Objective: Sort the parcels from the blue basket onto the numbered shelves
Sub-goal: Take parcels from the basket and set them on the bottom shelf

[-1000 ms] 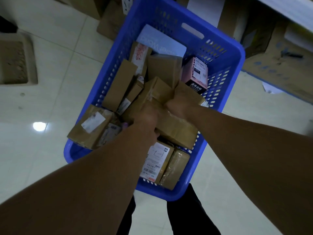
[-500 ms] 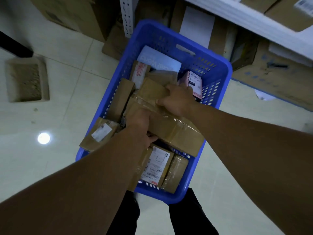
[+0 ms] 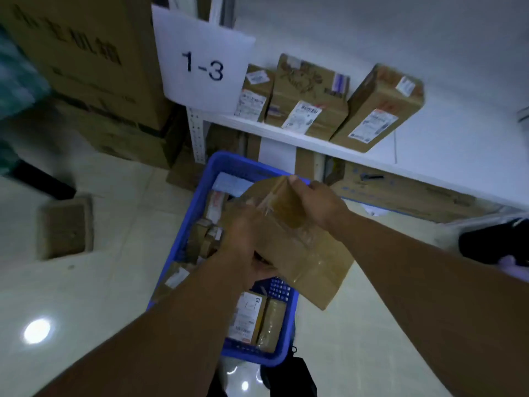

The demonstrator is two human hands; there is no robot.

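Head view: both hands clamp one brown parcel (image 3: 303, 247) above the blue basket (image 3: 197, 213), left hand (image 3: 246, 247) near end, right hand (image 3: 317, 204) far end. Three parcels (image 3: 309, 96) stand on the shelf (image 3: 357, 156) beside one "1-3" sign (image 3: 203, 67).

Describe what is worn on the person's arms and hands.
Nothing is worn on them. Both forearms are bare as far as the view reaches, with no sleeve, watch or band showing. The left hand and right hand are ungloved, and no rings show on the fingers, though the picture is blurred.
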